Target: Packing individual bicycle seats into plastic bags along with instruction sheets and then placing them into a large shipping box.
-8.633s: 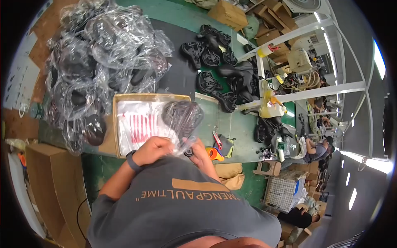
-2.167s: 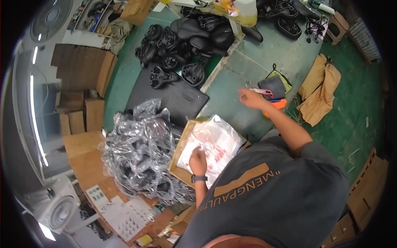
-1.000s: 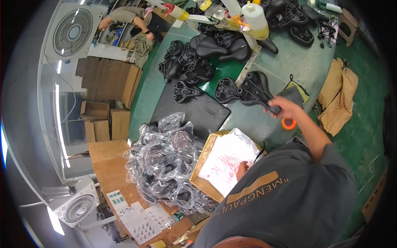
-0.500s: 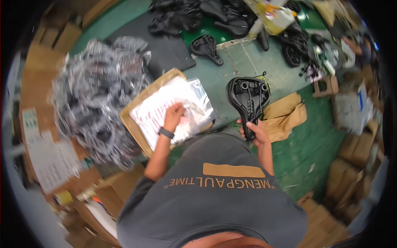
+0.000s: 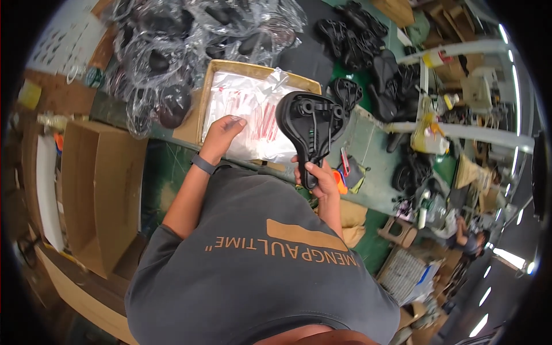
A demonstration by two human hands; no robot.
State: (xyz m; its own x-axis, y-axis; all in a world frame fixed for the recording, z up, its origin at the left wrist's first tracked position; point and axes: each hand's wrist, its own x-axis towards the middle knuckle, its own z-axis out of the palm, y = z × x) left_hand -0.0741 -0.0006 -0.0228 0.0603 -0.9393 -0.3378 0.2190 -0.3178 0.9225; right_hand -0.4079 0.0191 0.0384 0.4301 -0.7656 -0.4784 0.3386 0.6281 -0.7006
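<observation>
My right hand (image 5: 324,179) grips a black bicycle saddle (image 5: 292,122) by its narrow nose. The underside faces up, showing two round spring ends, the rails and a coil. Over the near left part of a shallow cardboard box (image 5: 202,109) is my left hand (image 5: 225,133), thumb and fingers drawn together. A stack of clear plastic bags (image 5: 244,138) with red print fills this box, right under those fingers. Whether a bag's edge is pinched between them is too small to make out. The saddle's wide end overlaps the box's right side.
Beyond the box lies a heap of plastic-wrapped saddles (image 5: 167,34). Bare black saddles (image 5: 353,43) are piled at the far right of the green table (image 5: 368,135). An open tall carton (image 5: 95,184) stands at left. A stool (image 5: 398,232) and a person (image 5: 468,241) are at right.
The view has swung to the right. My left hand has shifted from the middle of the bags toward the box's near left side. The saddle stays in my right hand, now closer to the box.
</observation>
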